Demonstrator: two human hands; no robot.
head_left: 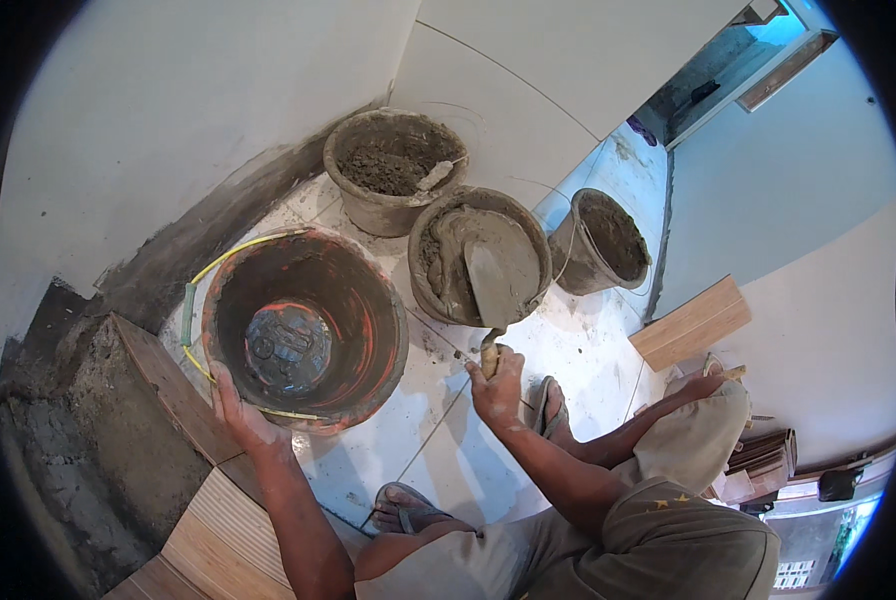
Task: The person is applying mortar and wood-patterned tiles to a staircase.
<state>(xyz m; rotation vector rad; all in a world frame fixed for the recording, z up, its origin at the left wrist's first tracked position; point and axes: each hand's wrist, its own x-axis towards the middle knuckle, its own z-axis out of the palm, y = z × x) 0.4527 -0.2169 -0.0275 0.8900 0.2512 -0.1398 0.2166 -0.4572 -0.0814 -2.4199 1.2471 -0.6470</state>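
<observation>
My left hand (243, 420) grips the near left rim of a large bucket (373, 360), orange under dark grime, with cement residue inside and a yellow wire handle. My right hand (498, 385) is closed on the wooden handle of a trowel (488, 290), whose blade rests in grey wet mortar in a middle bucket (428, 285). Behind these, another bucket (358, 185) holds lumpy grey mix with a pale tool in it. A smaller bucket (583, 255) of mortar stands to the right.
Sandaled feet (408, 505) rest on white floor tiles (438, 420). Wood-look tiles (218, 510) and rough cement (68, 470) lie at the lower left. A wood-look plank (690, 322) lies at the right, near stacked boards (763, 460). Pale walls (148, 120) border the work area.
</observation>
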